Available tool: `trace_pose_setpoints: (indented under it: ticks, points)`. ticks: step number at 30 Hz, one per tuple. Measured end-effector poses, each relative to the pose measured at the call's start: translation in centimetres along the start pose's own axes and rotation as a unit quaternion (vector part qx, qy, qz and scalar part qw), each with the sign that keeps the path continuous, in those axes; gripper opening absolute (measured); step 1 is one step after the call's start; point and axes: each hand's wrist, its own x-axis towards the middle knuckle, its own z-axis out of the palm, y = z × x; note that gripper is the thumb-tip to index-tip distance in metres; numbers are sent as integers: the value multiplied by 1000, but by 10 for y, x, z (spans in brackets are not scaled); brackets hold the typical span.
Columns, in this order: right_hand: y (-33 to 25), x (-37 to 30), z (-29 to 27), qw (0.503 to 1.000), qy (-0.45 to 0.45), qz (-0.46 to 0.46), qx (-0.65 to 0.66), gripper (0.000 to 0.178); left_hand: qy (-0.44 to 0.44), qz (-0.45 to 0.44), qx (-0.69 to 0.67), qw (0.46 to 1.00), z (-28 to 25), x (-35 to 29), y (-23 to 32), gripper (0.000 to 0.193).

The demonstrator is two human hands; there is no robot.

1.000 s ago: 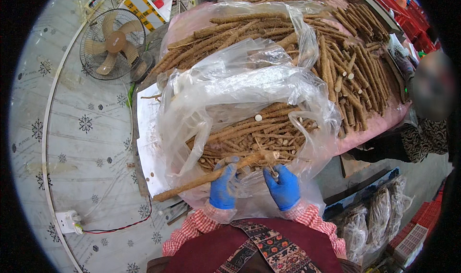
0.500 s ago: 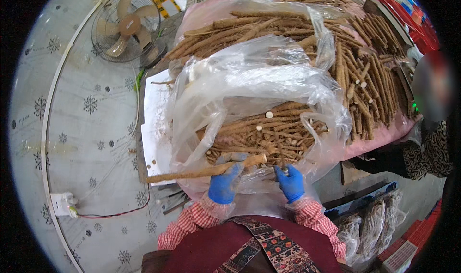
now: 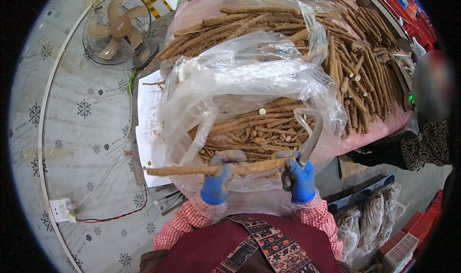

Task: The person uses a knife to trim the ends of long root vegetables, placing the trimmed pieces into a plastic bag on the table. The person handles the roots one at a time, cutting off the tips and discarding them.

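A long, brown, hairy yam root [image 3: 259, 167] lies crosswise in front of me, its left end sticking out well past my left hand. My blue-gloved left hand [image 3: 216, 181] is wrapped round its middle. At the right end, my blue-gloved right hand [image 3: 302, 181] grips a knife [image 3: 315, 139] with a curved metal blade that points up and away; the fingers also touch the root's end. Just beyond both hands, a clear plastic bag [image 3: 249, 78] gapes open, with many thin roots and pale cut pieces [image 3: 249, 138] inside.
More long yams [image 3: 240, 25] are heaped behind the bag and stacked [image 3: 360, 85] to its right on pink sheeting. White paper [image 3: 150, 143] lies at the left. A fan [image 3: 120, 27] stands at far left. Another person's patterned sleeve [image 3: 425, 145] shows at right, near red crates [image 3: 403, 239].
The yam has shifted and levelled out, its right end now at my right hand. My right hand has turned and moved slightly right, bringing the knife blade into clear sight.
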Motion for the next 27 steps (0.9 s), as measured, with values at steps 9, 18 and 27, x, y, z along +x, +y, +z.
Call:
trace_pose_setpoints:
  ticks: [9, 18, 27]
  points:
    - [3, 5, 1, 995, 79, 10, -57, 20, 43, -36, 3, 998, -6, -2, -5, 15]
    - [28, 15, -18, 995, 86, -23, -33, 29, -37, -24, 121, 992, -16, 4, -4, 22]
    - [14, 10, -50, 990, 85, 101, 47, 37, 42, -78, -19, 996, -6, 6, 9, 23]
